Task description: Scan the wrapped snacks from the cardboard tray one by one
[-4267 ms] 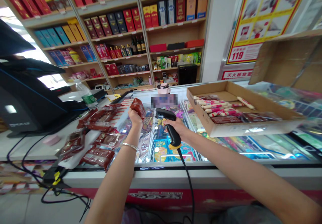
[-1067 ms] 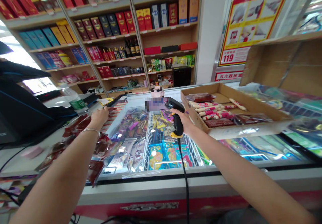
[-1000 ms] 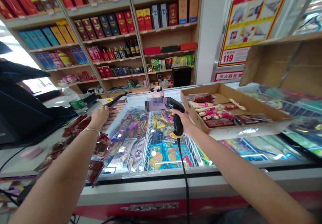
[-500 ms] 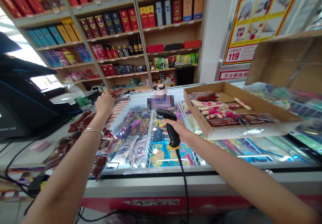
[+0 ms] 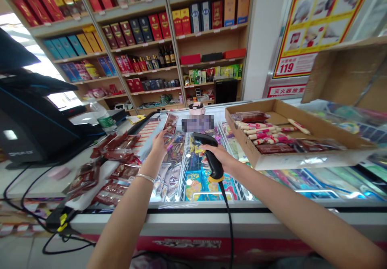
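My left hand (image 5: 159, 144) is closed on a flat brown snack packet (image 5: 171, 123) in clear-edged wrapping, held up above the left part of the glass-topped freezer. In my right hand (image 5: 218, 155) is a black barcode scanner (image 5: 214, 162) with a yellow base and a cable hanging down the front. Its head points left, toward the packet, with a space between the two. Several similar brown packets (image 5: 121, 148) lie in a loose pile at the left, on the counter and freezer edge.
To the right, an open cardboard box (image 5: 290, 158) holds wrapped sausages and brown packets. A water bottle (image 5: 102, 118) and a black checkout machine (image 5: 33, 124) stand left. A pink lidded cup (image 5: 196, 108) is at the freezer's back. Cables (image 5: 28, 204) loop at the lower left.
My left hand has moved right from beside the bottle, carrying the brown packet over the freezer. My right hand still holds the scanner in nearly the same place. The view has shifted slightly left.
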A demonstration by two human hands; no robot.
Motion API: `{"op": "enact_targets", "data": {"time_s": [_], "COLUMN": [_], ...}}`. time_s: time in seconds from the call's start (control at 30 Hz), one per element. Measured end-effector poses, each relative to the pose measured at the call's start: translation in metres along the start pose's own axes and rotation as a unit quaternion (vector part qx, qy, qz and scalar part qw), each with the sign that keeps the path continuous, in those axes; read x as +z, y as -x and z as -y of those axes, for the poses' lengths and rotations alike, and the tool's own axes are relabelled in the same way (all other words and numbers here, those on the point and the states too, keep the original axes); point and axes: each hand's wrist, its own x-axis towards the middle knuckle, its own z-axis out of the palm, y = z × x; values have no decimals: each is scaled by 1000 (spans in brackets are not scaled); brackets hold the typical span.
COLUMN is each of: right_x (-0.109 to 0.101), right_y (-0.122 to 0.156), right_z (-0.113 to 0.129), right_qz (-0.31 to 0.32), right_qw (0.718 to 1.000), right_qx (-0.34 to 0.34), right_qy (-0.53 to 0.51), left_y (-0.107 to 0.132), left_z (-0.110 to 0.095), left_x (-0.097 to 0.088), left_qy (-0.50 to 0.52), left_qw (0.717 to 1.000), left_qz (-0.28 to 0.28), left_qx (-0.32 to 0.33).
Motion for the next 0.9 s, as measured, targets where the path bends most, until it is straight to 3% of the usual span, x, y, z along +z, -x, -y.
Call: {"op": "enact_targets", "data": {"time_s": [0.2, 0.4, 0.6, 0.73, 0.9], "right_x": [3, 4, 4, 5, 5], "right_y": [5, 7, 5, 5, 7], "right_z": [1, -1, -3, -2, -3], "right_qz": [3, 12, 34, 56, 50], "right_qw": [1000, 1000, 996, 990, 990], "right_qx": [-3, -5, -62, -111, -117], "right_qy": [4, 18, 46, 69, 60], "left_y": [-2, -4, 7, 15, 13], "left_z": [3, 11, 13, 11, 12], "left_x": [-3, -6, -10, -14, -16], "left_qy": [101, 130, 134, 150, 145], "left_qw": [994, 982, 965, 954, 946], "left_qz": [5, 105, 213, 244, 279], "left_qx": [-31, -87, -75, -83, -76]}}
